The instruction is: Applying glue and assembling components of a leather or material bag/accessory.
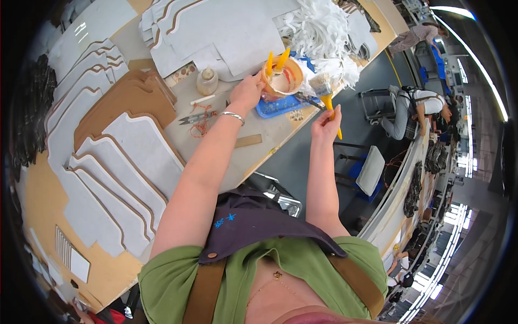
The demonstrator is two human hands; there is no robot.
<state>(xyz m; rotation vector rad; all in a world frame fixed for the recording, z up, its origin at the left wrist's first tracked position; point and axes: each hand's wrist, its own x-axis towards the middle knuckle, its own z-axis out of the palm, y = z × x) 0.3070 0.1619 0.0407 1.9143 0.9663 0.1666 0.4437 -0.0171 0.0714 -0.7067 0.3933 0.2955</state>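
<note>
My left hand grips the near rim of an orange plastic tub with pale glue-like residue inside. Two yellow handles stick up out of the tub. Under and in front of it lies a blue tray. Pinched in my right hand, off the table's edge, is a yellow-handled paintbrush with its pale bristles upward. White strips lie just behind the bristles, and a dark tool rests between the tray and the brush.
Stacked brown panels and white panels with brown edges cover the table's left. A small bottle, tweezer-like tools and a wooden strip lie nearer. A chair stands right; other people work beyond.
</note>
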